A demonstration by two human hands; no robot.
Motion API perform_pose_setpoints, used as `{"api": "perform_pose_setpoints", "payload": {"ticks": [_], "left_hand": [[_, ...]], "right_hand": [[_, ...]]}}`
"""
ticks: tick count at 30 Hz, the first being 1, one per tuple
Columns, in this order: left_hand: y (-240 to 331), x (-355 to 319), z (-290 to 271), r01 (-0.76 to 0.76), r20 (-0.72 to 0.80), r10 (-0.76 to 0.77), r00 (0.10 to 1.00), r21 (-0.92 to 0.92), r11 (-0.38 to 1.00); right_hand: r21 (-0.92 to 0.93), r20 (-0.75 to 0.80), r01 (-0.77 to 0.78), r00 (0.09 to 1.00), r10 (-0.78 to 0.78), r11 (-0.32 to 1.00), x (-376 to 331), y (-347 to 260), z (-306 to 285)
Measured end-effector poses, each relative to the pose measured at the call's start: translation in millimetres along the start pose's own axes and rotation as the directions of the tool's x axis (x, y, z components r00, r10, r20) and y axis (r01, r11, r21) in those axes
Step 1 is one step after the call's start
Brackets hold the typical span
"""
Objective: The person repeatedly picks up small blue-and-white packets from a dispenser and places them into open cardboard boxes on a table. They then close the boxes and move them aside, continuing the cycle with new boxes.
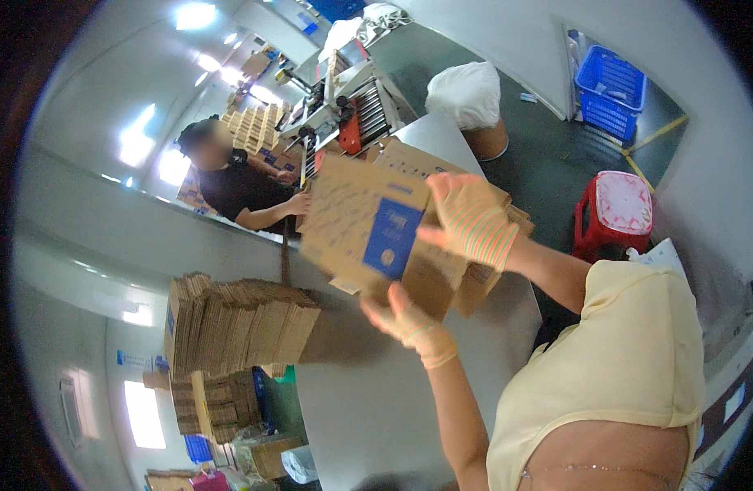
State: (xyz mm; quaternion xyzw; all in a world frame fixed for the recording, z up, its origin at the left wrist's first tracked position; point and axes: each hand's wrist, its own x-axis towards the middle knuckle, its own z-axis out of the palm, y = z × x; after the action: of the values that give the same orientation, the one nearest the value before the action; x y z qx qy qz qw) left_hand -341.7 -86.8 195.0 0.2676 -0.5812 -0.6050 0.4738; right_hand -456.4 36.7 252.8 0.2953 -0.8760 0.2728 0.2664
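Observation:
I hold a flattened brown cardboard carton (pixel 356 217) with a blue printed panel above a grey table (pixel 376 393). My left hand (pixel 409 321), in a thin pale glove, grips the carton's lower edge from beneath. My right hand (pixel 468 217), in a striped glove, presses on the carton's upper right side. More flat cartons (pixel 475 274) lie under it on the table.
A stack of flat cartons (pixel 241 323) stands on edge at the table's left. A co-worker in a black shirt (pixel 237 188) reaches toward a box machine (pixel 352 106) at the far end. A red stool (pixel 615 214), a blue crate (pixel 610 90) and a white bag on a bin (pixel 468 98) sit on the floor.

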Motion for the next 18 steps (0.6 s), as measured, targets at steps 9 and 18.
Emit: {"api": "perform_pose_setpoints", "payload": {"ticks": [9, 18], "left_hand": [[32.6, -89.5, -191.3, 0.254, -0.242, -0.457, 0.856, -0.574, 0.778], [-72.4, -275.2, -234.4, 0.346, -0.579, -0.625, 0.523, -0.526, 0.777]], "right_hand": [[0.676, -0.049, 0.411, 0.854, -0.518, 0.612, -75.4, -115.2, 18.0], [0.937, 0.251, -0.243, -0.03, -0.968, 0.251, -194.2, -150.1, 50.4]]}}
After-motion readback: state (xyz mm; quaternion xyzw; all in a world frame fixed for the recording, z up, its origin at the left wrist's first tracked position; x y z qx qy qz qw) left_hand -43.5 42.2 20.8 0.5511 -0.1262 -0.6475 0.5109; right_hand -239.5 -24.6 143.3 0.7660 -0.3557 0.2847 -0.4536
